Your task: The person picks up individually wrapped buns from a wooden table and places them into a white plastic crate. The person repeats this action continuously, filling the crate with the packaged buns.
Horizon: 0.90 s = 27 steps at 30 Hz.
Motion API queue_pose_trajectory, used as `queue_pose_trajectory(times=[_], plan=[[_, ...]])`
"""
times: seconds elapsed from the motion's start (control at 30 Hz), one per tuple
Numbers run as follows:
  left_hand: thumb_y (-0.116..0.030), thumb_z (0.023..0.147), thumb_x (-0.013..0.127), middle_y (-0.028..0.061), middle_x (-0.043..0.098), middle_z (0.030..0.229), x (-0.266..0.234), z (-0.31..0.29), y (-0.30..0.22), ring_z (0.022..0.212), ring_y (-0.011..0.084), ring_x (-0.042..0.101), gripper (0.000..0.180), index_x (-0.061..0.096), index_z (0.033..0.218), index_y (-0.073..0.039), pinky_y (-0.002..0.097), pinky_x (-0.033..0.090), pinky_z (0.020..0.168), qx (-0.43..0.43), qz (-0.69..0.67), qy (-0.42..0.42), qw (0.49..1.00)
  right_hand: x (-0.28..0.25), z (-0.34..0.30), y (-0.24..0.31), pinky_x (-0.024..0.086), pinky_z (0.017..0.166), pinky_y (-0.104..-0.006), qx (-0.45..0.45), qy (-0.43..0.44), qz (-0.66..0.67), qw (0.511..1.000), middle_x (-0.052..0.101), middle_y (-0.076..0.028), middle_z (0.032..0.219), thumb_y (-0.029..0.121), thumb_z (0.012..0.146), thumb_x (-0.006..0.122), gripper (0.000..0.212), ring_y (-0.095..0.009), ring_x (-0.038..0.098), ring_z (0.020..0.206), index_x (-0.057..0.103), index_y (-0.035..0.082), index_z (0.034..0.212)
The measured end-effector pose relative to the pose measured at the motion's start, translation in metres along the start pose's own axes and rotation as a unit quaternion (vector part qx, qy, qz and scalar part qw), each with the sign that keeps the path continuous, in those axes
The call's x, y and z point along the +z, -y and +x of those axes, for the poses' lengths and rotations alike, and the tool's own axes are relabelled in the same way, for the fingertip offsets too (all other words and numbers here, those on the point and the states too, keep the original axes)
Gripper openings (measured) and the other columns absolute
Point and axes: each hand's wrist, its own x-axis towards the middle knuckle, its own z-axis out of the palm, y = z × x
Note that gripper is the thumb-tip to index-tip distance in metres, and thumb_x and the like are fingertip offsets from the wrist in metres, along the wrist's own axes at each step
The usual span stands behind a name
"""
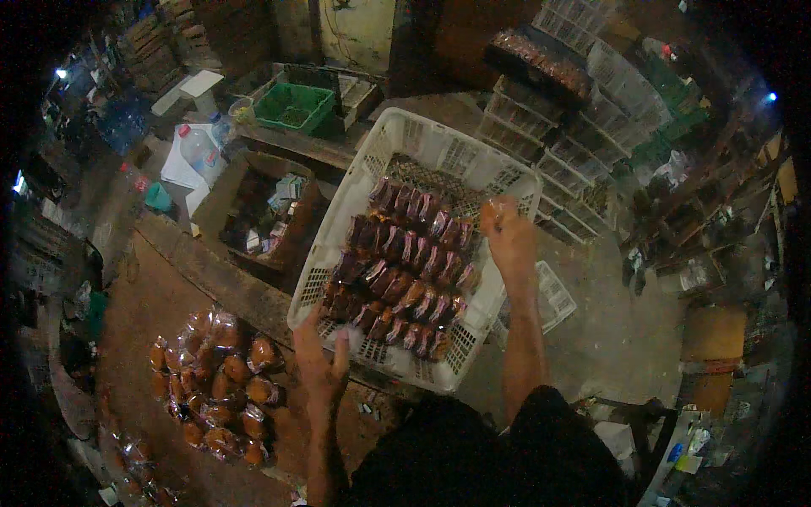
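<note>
A white plastic crate (334, 253) with openwork walls stands in front of me, turned at an angle. In it, wrapped brown buns (405, 275) stand in several tight rows, while its far end shows a bare patterned base. My left hand (321, 355) is at the crate's near left corner, fingers at the rim and thumb apart; it appears to grip the rim. Over the right side, my right hand (509, 237) is closed, with a glossy orange-brown wrapped bun (500, 206) at its fingertips, partly hidden and blurred.
Loose wrapped buns (220, 384) are heaped on the brown table (152, 313) at the left. Beyond stand a cardboard box (221, 211) of small packs, a green crate (296, 106) and a plastic bottle (198, 150). Stacked white crates (549, 160) rise at the far right.
</note>
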Motion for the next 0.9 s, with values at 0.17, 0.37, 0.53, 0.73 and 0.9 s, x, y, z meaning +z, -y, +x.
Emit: queue_pose_trajectory(times=[0.17,0.37,0.53,0.73,0.9], plan=[[-0.016,0.096,0.074,0.0233,0.064,0.132,0.026,-0.013,0.016,0.123,0.0421,0.057,0.058,0.055,0.147,0.002,0.0499,0.044,0.109,-0.009,0.021,0.07,0.997,0.04,0.02,-0.022,0.055,0.086,-0.0566,-0.035,0.215,-0.139,0.966,0.073,-0.029,0.1,0.028,0.092,0.075,0.034,-0.05,0.07,0.101,0.068,-0.001,0.108],[-0.02,0.094,0.075,0.0156,0.068,0.127,0.035,-0.01,0.022,0.118,0.0371,0.058,0.054,0.06,0.143,-0.001,0.0488,0.042,0.107,0.056,0.097,0.04,0.993,0.05,0.062,-0.041,0.055,0.09,-0.0563,-0.094,0.33,-0.157,0.926,0.072,-0.03,0.102,0.029,0.09,0.076,0.05,-0.049,0.071,0.102,0.059,-0.001,0.126],[-0.025,0.093,0.076,0.0129,0.069,0.124,0.038,-0.011,0.021,0.117,0.0356,0.058,0.056,0.061,0.142,-0.003,0.0488,0.041,0.107,0.028,0.087,0.041,0.995,0.073,0.1,-0.092,0.056,0.09,-0.053,-0.085,0.275,-0.156,0.945,0.072,-0.031,0.107,0.029,0.084,0.077,0.052,-0.046,0.071,0.104,0.062,-0.003,0.123],[-0.03,0.092,0.075,0.0124,0.07,0.122,0.037,-0.01,0.022,0.116,0.0359,0.058,0.057,0.062,0.141,-0.004,0.0497,0.039,0.109,0.029,0.092,0.051,0.994,0.121,0.169,-0.157,0.057,0.069,-0.0493,-0.054,0.4,-0.233,0.885,0.074,-0.027,0.087,0.027,0.078,0.08,0.039,-0.039,0.076,0.085,0.074,-0.004,0.1],[-0.031,0.092,0.074,0.0125,0.07,0.122,0.038,-0.011,0.021,0.116,0.0366,0.058,0.054,0.064,0.138,-0.005,0.0511,0.037,0.111,0.027,0.079,0.04,0.996,0.112,0.195,-0.138,0.056,0.066,-0.0489,-0.011,0.568,-0.155,0.809,0.077,-0.018,0.086,0.041,0.081,0.081,0.046,-0.032,0.076,0.079,0.075,0.0,0.1]])
